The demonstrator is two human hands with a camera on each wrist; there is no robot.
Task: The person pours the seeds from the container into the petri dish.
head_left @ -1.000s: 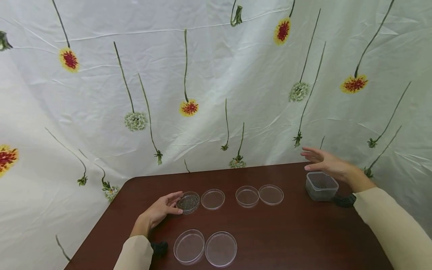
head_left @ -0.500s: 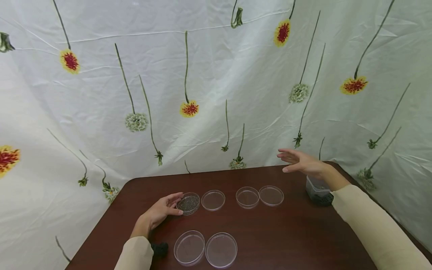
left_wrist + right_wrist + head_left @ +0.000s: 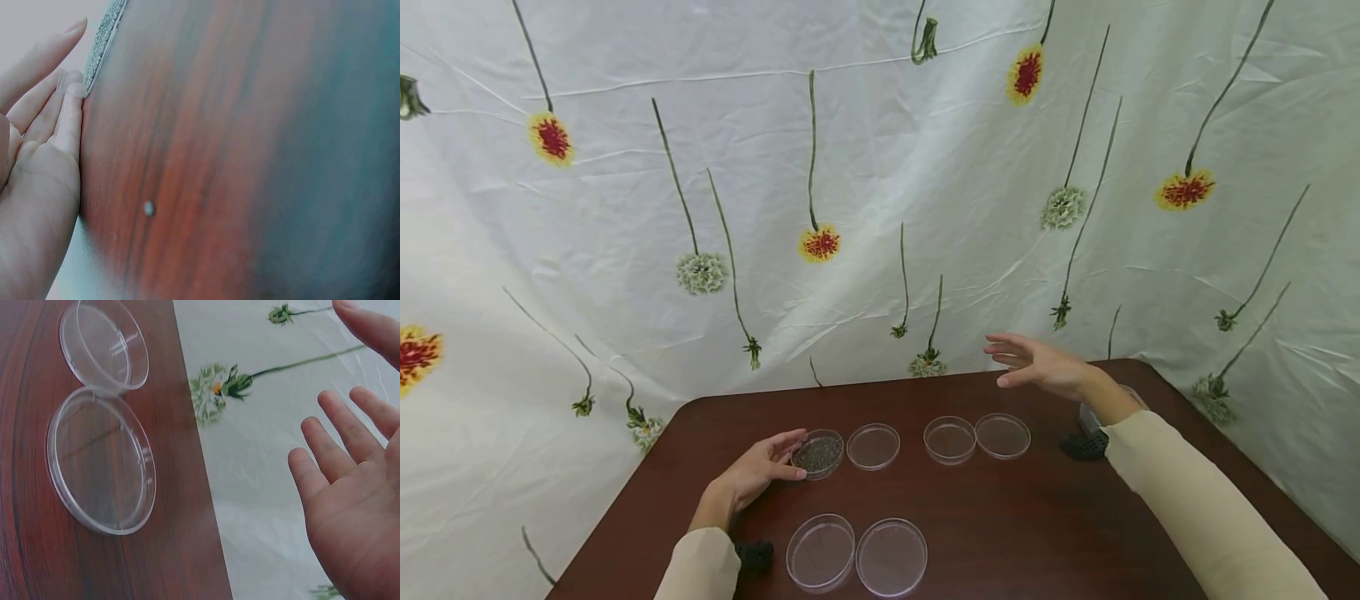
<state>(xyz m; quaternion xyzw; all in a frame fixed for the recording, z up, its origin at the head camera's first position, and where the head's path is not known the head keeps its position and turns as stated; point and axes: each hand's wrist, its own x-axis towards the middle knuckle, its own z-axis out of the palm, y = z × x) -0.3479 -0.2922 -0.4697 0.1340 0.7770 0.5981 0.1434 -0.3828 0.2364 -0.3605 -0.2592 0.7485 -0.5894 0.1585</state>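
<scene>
A clear petri dish of dark grey grains (image 3: 818,454) stands at the left of the table. My left hand (image 3: 752,471) holds it from its left side, thumb at the near rim and fingers at the far rim. The left wrist view shows the dish's grain-filled edge (image 3: 103,50) at the fingertips. My right hand (image 3: 1037,365) is in the air over the back of the table, fingers spread and holding nothing. Below it to the left stand two clear dish pieces, one (image 3: 950,440) beside the other (image 3: 1003,436). The right wrist view shows the bare right palm (image 3: 356,487).
Another clear dish piece (image 3: 873,447) lies right of the grain dish. Two larger ones, a left (image 3: 821,552) and a right (image 3: 891,557), lie near the front. A plastic tub (image 3: 1088,419) is partly hidden behind the right arm. A patterned cloth (image 3: 865,167) hangs behind the table (image 3: 1000,517).
My right hand has moved left, away from above the plastic tub, and its arm now covers much of the tub. The left hand stays at the grain dish.
</scene>
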